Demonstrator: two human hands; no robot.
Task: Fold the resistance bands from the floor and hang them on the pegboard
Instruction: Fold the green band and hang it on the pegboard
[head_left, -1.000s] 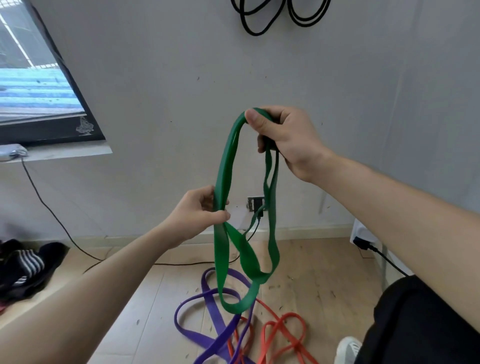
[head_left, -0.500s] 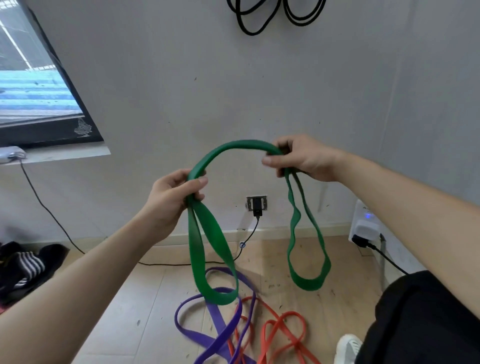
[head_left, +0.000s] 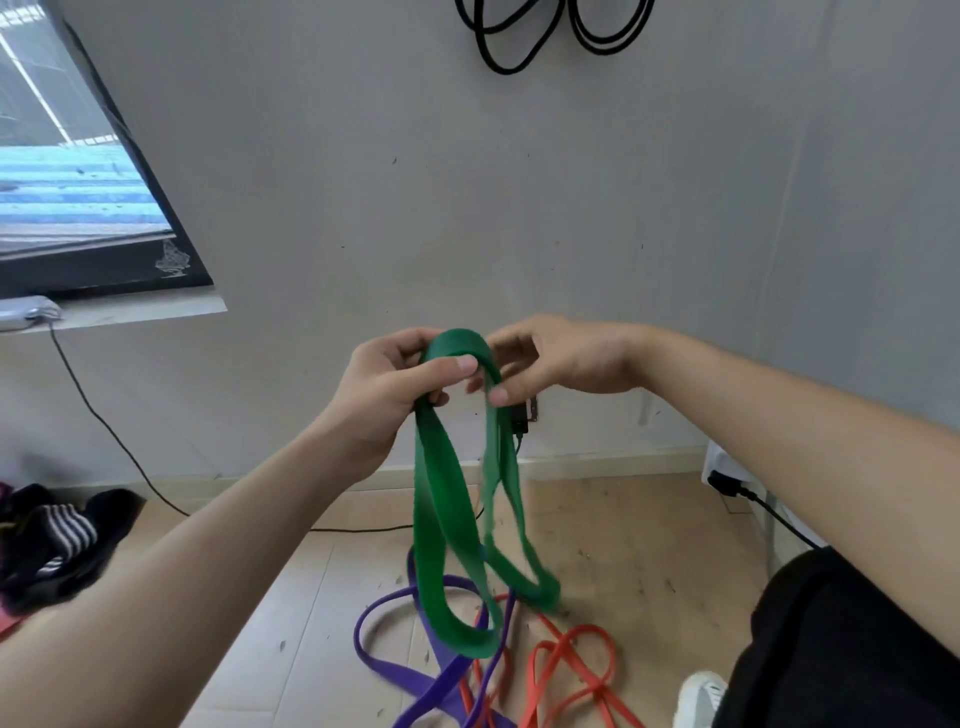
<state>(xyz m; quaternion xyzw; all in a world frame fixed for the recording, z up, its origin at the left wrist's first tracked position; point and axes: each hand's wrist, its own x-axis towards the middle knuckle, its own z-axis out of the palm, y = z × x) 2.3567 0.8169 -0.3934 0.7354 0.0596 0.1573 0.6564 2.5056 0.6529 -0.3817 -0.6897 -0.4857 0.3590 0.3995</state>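
Note:
A green resistance band (head_left: 441, 519) hangs doubled in front of me, its two loops dangling toward the floor. My left hand (head_left: 387, 387) pinches the top fold between thumb and fingers. My right hand (head_left: 556, 361) meets it from the right, fingers curled around the other strands of the green band. On the wooden floor below lie a purple band (head_left: 395, 665) and a red band (head_left: 571, 670), tangled together. Black bands (head_left: 550, 31) hang high on the wall at the top edge; their peg is out of view.
A window (head_left: 78, 171) with a sill is at the left. A black cable (head_left: 119, 447) runs down the wall to the floor. A wall socket (head_left: 524, 415) sits behind the green band. Dark clothes (head_left: 57, 535) lie at the left. My shoe (head_left: 698, 699) is at bottom right.
My hands have come together from about a forearm's width apart, bringing the two ends of the green band side by side. The band's loops now hang doubled and swing.

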